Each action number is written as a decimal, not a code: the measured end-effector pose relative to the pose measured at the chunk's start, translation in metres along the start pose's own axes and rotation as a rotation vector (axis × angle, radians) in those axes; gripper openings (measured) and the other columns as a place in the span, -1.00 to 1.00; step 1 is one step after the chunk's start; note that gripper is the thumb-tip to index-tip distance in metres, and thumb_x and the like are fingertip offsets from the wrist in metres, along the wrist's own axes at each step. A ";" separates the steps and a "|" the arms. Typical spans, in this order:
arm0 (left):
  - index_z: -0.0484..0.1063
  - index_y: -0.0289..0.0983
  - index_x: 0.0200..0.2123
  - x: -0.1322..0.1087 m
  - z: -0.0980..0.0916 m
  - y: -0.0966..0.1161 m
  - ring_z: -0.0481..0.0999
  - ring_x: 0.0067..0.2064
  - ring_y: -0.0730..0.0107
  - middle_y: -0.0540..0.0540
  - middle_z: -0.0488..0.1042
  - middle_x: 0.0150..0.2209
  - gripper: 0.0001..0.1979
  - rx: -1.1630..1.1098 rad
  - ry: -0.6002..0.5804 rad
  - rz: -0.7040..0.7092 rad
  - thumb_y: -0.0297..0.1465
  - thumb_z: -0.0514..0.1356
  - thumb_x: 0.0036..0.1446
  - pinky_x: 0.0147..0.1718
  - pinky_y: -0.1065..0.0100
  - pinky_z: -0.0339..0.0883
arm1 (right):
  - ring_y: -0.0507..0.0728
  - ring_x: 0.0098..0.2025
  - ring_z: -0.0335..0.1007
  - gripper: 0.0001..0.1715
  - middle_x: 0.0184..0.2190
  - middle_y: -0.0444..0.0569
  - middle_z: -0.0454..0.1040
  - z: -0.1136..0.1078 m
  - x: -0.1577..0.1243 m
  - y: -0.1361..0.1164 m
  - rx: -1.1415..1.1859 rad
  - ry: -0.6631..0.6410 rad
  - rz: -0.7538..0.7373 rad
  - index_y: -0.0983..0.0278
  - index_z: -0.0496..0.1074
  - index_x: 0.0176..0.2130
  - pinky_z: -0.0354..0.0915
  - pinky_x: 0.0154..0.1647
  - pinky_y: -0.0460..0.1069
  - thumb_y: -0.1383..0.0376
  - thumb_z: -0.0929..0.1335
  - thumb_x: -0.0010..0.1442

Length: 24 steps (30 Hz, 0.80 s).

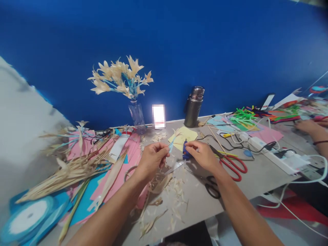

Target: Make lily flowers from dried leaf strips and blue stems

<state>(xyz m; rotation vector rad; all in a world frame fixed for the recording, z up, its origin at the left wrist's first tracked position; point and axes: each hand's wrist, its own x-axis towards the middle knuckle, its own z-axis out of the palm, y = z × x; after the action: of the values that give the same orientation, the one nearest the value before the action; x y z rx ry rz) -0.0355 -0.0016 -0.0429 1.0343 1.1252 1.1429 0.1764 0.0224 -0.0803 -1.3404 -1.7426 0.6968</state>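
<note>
My left hand (153, 156) is closed in a pinch on a thin flower stem (172, 145) wrapped in light blue, its pale tip pointing up. My right hand (202, 155) grips a blue glue gun (186, 153), which stands nozzle up just right of the stem. Behind both lies a sheet of yellow paper (190, 132). Red-handled scissors (234, 167) rest by my right wrist, and black-handled scissors (212, 187) lie partly under that forearm. Dry husk scraps (176, 191) are scattered between my forearms. Cut petals (159, 136) are piled beyond my left hand.
A vase (137, 118) of husk flowers (120, 77) and a thermos (194, 107) stand by the blue wall. Dry husks (69, 174) and a ribbon roll (28, 218) lie left. At right are a power strip (273, 155), cords, pipe cleaners (244, 118) and another person's hand (307, 126).
</note>
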 end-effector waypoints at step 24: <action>0.34 -0.33 -0.42 0.117 -0.002 -0.042 0.48 -0.57 0.54 -0.05 0.47 -0.48 -0.80 0.035 0.019 -0.277 -0.53 0.36 0.00 -0.72 0.58 -0.07 | 0.28 0.06 0.38 -0.63 0.03 0.10 0.48 -0.049 -0.010 0.054 -0.322 -0.091 -0.140 0.25 0.48 0.05 0.26 0.10 0.12 0.26 0.32 0.26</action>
<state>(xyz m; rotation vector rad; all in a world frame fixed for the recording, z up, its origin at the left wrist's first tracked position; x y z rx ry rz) -0.0250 0.1090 -0.0988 0.8642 1.2637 0.9158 0.2472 0.0253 -0.1014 -1.3972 -2.0655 0.4152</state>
